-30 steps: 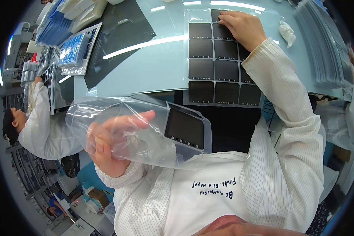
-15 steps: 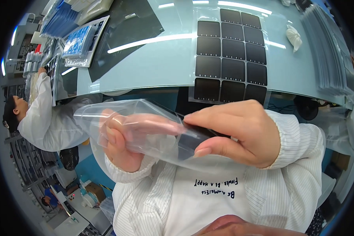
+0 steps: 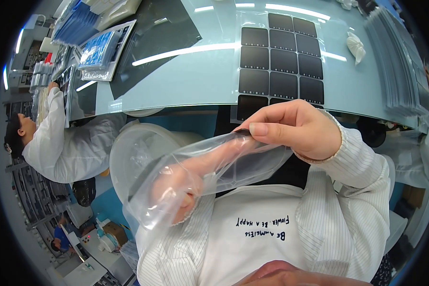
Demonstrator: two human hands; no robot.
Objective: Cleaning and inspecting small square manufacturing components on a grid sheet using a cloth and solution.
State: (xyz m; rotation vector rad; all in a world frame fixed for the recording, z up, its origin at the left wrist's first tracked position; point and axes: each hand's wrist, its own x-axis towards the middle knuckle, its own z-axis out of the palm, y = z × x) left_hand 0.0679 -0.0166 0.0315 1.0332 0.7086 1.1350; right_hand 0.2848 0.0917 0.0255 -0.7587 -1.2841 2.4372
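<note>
The film (image 3: pixel 224 174) hangs near, in front of the chest, between the table (image 3: pixel 200 86) and the shirt, with the left hand (image 3: pixel 176 181) under or inside it, forefinger stretched right and the rest loosely curled, though whether they grip it I cannot tell. The right hand (image 3: pixel 302 131) has thumb and fingers clamped on the film's far right end, where a dark edge (image 3: pixel 243 131) shows. To handle it well, I would keep that pinch right at the edge, support it with the left forefinger, and pull evenly, since such thin film probably creases easily.
</note>
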